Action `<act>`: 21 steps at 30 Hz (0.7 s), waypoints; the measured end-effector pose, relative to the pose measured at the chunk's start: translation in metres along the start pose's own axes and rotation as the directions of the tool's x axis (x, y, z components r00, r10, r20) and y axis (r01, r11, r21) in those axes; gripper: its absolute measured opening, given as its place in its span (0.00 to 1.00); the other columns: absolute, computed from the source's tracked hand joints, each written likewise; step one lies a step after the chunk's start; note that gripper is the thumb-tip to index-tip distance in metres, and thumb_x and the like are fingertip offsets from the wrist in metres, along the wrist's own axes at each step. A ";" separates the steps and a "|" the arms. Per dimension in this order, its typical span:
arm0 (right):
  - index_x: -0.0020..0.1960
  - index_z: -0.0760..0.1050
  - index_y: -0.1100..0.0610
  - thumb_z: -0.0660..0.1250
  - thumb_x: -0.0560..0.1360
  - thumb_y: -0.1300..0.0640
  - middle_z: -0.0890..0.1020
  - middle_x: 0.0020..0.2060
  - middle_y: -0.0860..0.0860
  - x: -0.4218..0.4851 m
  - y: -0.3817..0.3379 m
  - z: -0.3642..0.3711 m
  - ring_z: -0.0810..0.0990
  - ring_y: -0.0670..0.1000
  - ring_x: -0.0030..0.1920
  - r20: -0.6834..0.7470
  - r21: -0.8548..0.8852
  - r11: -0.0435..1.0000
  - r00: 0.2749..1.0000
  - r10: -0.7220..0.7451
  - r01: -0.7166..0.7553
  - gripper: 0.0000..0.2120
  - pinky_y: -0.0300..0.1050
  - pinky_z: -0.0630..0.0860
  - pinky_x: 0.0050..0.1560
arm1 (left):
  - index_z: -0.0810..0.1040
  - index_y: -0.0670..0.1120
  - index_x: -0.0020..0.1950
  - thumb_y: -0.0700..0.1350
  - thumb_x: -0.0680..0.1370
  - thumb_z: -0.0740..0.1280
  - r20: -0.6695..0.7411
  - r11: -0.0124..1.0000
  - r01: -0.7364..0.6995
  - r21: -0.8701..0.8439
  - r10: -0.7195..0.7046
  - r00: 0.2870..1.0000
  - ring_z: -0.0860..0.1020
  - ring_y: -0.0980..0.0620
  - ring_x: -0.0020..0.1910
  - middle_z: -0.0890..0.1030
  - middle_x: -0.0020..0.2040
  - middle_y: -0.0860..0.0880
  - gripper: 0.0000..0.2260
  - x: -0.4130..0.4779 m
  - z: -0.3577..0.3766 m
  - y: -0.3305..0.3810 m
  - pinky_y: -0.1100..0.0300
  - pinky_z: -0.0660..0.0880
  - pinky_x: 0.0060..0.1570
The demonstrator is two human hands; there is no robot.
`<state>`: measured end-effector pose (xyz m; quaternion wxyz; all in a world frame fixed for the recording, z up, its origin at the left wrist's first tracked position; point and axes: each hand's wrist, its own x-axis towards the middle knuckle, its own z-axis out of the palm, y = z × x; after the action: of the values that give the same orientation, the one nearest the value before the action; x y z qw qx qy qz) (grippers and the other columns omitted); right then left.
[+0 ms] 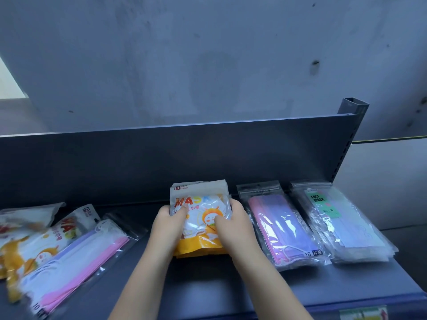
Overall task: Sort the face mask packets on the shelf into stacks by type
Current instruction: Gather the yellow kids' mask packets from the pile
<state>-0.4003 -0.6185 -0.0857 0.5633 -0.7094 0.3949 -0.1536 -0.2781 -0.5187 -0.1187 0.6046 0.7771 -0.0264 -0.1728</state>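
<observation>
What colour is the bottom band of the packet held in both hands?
Orange-yellow. The packet and its band show best in the head view.

Visible body parts: two hands and two forearms.

- Left hand (169, 225) and right hand (234, 225): both bare, with fingers, thumbs and backs uncovered.
- Left forearm (143, 280) and right forearm (270, 280): bare along the whole visible length, from the wrist to the lower picture edge.
- Both forearms are slender and smooth, widening slightly away from the wrist.
- Fingers are short, with rounded tips.
- Fingernail detail is too blurred to tell.
</observation>
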 end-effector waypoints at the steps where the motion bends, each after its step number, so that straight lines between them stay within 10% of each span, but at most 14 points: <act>1: 0.59 0.73 0.42 0.64 0.72 0.59 0.83 0.57 0.45 0.000 0.000 0.000 0.83 0.50 0.56 -0.009 -0.011 1.000 1.000 -0.003 0.003 0.19 0.53 0.82 0.59 | 0.76 0.50 0.54 0.52 0.81 0.68 0.001 1.000 -0.011 0.023 0.011 1.000 0.85 0.49 0.43 0.85 0.46 0.49 0.07 0.000 -0.001 0.000 0.55 0.81 0.38; 21: 0.81 0.63 0.55 0.63 0.82 0.51 0.70 0.78 0.51 0.007 0.000 0.017 0.66 0.55 0.77 -0.205 -0.450 0.876 0.935 -0.289 0.172 0.29 0.53 0.67 0.75 | 0.75 0.50 0.62 0.62 0.78 0.67 0.036 0.943 -0.170 0.287 0.167 0.985 0.82 0.51 0.51 0.83 0.54 0.52 0.20 0.012 -0.019 0.014 0.49 0.81 0.53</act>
<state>-0.3847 -0.6120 -0.0926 0.3146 -0.8298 0.4025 -0.2244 -0.2585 -0.5081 -0.1045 0.4968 0.8511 -0.1210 -0.1189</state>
